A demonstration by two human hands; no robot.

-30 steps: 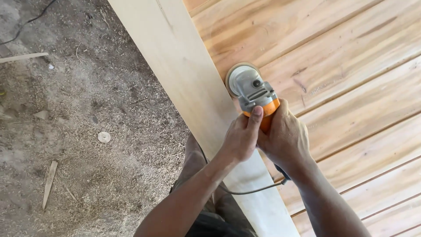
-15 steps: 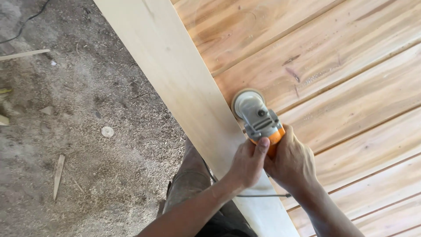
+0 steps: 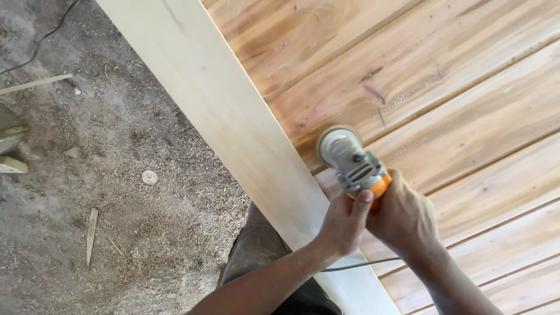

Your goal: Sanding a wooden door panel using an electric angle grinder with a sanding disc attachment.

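Observation:
An orange and grey angle grinder (image 3: 354, 163) with a round sanding disc rests flat on a panel of brown wooden planks (image 3: 443, 87), right beside the panel's pale frame board (image 3: 221, 111). My left hand (image 3: 344, 224) grips the orange body from the left, thumb up along it. My right hand (image 3: 403, 217) wraps the same body from the right. A black power cord (image 3: 356, 265) trails from the tool under my wrists.
Sawdust covers the dirt floor (image 3: 116, 192) on the left. Wood offcuts (image 3: 91, 233), a small pale round disc (image 3: 149, 177) and a thin black cable (image 3: 41, 41) lie there. My trouser leg (image 3: 256, 256) stands by the frame board.
The grinder and both hands have slid down and to the right along the seam between frame board and planks. The grip is unchanged.

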